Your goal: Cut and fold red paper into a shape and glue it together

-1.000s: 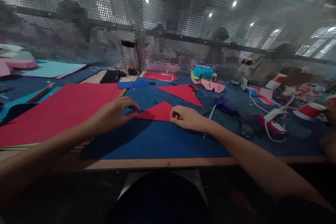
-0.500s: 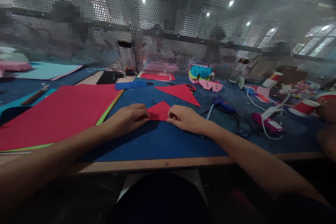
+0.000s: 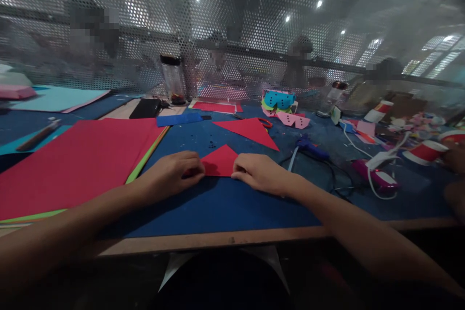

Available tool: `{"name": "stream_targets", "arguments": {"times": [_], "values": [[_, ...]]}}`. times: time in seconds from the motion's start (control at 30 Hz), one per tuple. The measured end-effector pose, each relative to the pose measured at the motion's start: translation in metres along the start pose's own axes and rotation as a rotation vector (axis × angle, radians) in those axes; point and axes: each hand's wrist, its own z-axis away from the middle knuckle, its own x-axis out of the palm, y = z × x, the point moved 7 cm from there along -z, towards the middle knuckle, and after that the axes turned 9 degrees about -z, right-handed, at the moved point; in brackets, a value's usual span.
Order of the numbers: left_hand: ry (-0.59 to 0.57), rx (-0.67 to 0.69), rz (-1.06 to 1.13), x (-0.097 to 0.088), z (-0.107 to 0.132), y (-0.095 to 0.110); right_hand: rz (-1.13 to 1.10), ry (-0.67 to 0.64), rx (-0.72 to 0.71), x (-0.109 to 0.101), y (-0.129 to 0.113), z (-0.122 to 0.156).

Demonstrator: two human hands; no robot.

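My left hand (image 3: 174, 174) and right hand (image 3: 256, 172) hold a red paper triangle (image 3: 219, 162) flat on the blue-covered table (image 3: 225, 203). Each grip is curled almost closed on a bottom corner, fingertips pressing the paper down. The piece looks already cut to shape, like the larger red triangle (image 3: 250, 131) just beyond it. Nothing appears glued yet: the glue gun (image 3: 310, 147) lies untouched to my right, and the big red sheet (image 3: 72, 160) lies at my left.

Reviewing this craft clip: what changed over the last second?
The left hand slid right, curling over the left corner of the small red triangle, so less paper shows. The right hand stayed pinching its right corner. The larger red triangle, glue gun and red sheet stayed put.
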Motion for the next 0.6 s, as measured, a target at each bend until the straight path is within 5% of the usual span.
{"name": "stream_targets", "arguments": {"times": [0.4, 0.6], "values": [[-0.132, -0.241, 0.214, 0.011, -0.005, -0.030, -0.093, 0.007, 0.298, 0.002, 0.014, -0.001], [-0.034, -0.131, 0.176, 0.010, -0.003, -0.024, -0.135, 0.046, 0.355, 0.003, 0.021, 0.001]]}}
